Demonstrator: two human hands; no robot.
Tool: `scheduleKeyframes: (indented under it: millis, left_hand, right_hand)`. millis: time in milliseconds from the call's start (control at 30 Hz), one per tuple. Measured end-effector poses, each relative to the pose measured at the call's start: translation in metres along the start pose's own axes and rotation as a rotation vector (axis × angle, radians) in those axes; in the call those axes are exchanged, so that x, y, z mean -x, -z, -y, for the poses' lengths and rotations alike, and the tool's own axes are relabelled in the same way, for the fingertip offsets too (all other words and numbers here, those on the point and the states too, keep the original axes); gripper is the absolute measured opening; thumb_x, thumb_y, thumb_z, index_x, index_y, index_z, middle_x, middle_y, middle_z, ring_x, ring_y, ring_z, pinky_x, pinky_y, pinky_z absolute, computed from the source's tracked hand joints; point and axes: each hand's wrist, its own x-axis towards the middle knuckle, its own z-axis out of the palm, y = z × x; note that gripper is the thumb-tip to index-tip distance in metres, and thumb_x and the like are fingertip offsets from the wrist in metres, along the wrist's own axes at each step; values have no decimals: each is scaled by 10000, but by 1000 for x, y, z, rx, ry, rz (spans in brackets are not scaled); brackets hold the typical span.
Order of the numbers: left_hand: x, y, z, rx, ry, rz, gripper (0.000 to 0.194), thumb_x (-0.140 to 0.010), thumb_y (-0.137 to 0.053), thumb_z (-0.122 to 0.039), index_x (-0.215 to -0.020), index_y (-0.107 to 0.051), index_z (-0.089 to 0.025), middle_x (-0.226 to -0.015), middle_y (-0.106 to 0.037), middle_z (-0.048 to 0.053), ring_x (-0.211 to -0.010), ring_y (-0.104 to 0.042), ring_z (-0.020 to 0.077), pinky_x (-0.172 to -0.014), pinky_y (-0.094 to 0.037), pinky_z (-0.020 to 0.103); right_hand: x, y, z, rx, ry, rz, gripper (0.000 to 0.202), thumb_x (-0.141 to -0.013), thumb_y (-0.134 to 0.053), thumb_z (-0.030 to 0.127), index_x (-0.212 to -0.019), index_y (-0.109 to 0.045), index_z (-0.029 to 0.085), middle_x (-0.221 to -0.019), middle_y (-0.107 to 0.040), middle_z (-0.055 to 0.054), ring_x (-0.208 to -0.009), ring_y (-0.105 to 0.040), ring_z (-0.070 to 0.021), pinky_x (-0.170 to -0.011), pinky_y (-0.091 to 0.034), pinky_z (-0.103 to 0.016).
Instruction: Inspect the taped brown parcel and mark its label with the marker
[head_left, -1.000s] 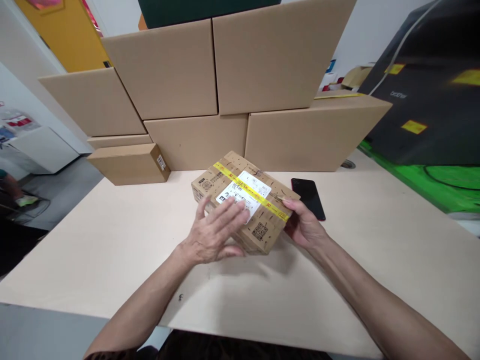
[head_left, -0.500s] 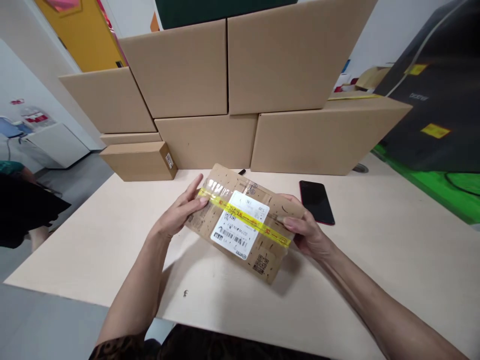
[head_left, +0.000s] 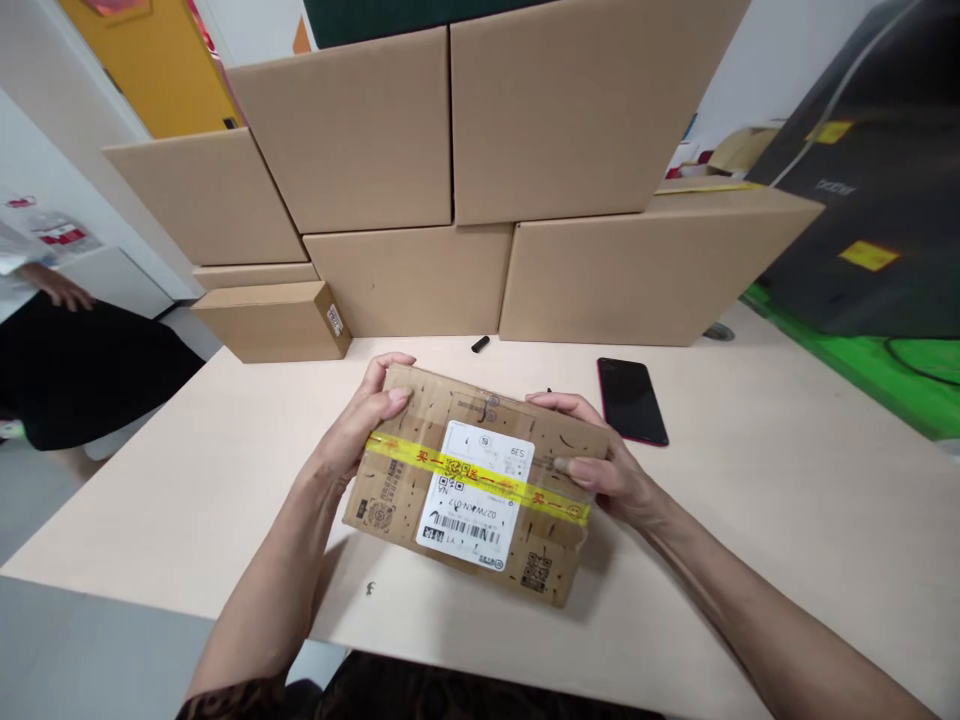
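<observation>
A brown cardboard parcel box (head_left: 405,500) is held between both hands above the pale table, its broad face turned up toward me. Yellow tape (head_left: 427,458) with red print runs across it, over a white shipping label (head_left: 480,535) that appears upside down. My left hand (head_left: 360,425) grips the far left corner, thumb on top. On the right end, my right hand (head_left: 600,450) is closed round the edge with its thumb on the upper face. The fingers beneath the parcel are mostly hidden.
Large cardboard boxes (head_left: 585,120) are stacked along the table's back. A smaller box (head_left: 270,325) stands at back left. Right of the parcel lies a black phone (head_left: 631,400); a small black object (head_left: 481,344) lies behind it. Another person's hand (head_left: 64,288) shows at far left.
The parcel has come nearer to me and turned slightly, so its label faces me more squarely. My left hand has shifted to its far corner. A person at left has moved further into view.
</observation>
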Motion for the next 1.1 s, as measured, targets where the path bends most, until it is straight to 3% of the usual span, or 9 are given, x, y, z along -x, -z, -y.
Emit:
scheduleKeyframes:
  millis: [67,200,300,433,533,633,767,933,1100]
  left_hand:
    - [-1,-4,-1,-5,-16,-71,502,-737,-934,-441,-1134,-669,-285,-937,-721,16,-709,-686,172,-632,-562,276]
    - [-5,-14,1,28,-37,-162,555,-606,-992,-440,-1045,-718,-238,-1003,-727,25,-727,-648,157,-620,-538,262]
    - [-7,-20,6,58,-33,-221,521,-617,-986,-483,-994,-732,-229,-972,-718,11,-737,-636,158,-625,-531,261]
    - [-9,-24,11,103,-30,-315,462,-679,-968,-536,-884,-724,-203,-909,-718,6,-770,-662,161,-701,-551,268]
    - [-12,-24,16,129,37,-314,486,-703,-958,-583,-878,-731,-190,-881,-751,38,-878,-735,238,-799,-592,345]
    - [-14,-22,20,124,27,-218,539,-661,-995,-589,-919,-754,-182,-938,-795,64,-1002,-759,288,-883,-596,381]
    - [-13,-23,26,93,-34,-112,607,-620,-1026,-594,-1019,-777,-210,-982,-803,22,-951,-751,224,-857,-573,308]
    - [-16,-22,34,103,-54,-175,522,-620,-1038,-550,-830,-721,-193,-804,-743,-27,-728,-671,143,-722,-527,257]
    - [-22,-18,40,145,-84,-199,484,-675,-1009,-563,-864,-765,-190,-850,-794,21,-913,-758,223,-838,-587,314]
  right_hand:
    - [1,-4,-3,-44,-12,-42,702,-659,-968,524,-1286,-710,339,-1209,-738,-49,-998,-712,-262,-804,-612,-375]
    - [2,-9,-6,-164,-21,-192,762,-678,-951,598,-1342,-667,356,-1387,-694,-58,-1131,-722,-290,-911,-624,-414]
    - [3,-11,-4,-236,-65,-176,907,-710,-934,607,-1501,-548,387,-1441,-696,-56,-1242,-718,-321,-1047,-593,-468]
    - [5,-19,2,-280,-178,-177,1063,-701,-943,502,-1608,-400,389,-1358,-767,-62,-1160,-782,-356,-1015,-623,-536]
    - [3,-26,8,-293,-231,-271,937,-725,-889,481,-1555,-481,333,-1327,-802,-79,-1165,-795,-380,-993,-643,-542]
    - [-1,-24,13,-381,-369,-308,782,-742,-804,509,-1454,-601,257,-1248,-847,-110,-1179,-800,-416,-991,-656,-566]
    - [-10,-9,12,-459,-521,-308,588,-782,-686,532,-1259,-723,191,-1111,-881,-130,-1137,-823,-425,-954,-673,-582]
    - [-12,2,1,-450,-566,-226,521,-809,-666,580,-1152,-762,200,-1073,-887,-132,-1103,-839,-409,-921,-686,-583]
    - [-12,6,-1,-424,-557,-159,541,-829,-649,592,-1181,-764,197,-1075,-885,-139,-1120,-835,-414,-919,-687,-591]
